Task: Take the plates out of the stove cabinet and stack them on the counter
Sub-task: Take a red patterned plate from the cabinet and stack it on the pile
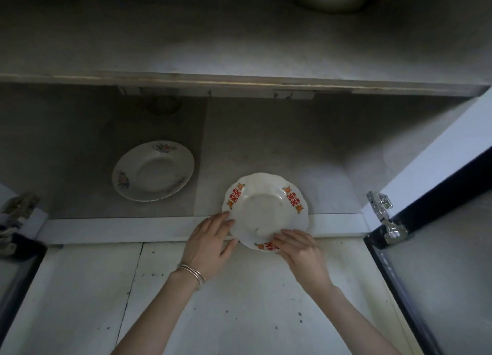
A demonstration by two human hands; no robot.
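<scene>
I have the scalloped plate with red and orange marks [266, 210] gripped at its near rim from both sides; my left hand [210, 245] pinches the near-left rim, fingers curled under, my right hand [298, 250] clamps the near-right rim over the printed mark, thumb on top; two hands because the plate overhangs the white front lip of the cabinet floor [119, 228], and I judge a single pinch would let it tip; its far half sits over the grey cabinet floor, close to the front edge and right of middle; the floral plate [154, 170] lies flat farther back toward the left, well apart, not yet touched; the open door with its hinge [383, 216] bounds my right, the shelf edge [239, 84] hangs overhead, so I reckon the free way out is toward me, low and level; no plates show stacked anywhere in view.
</scene>
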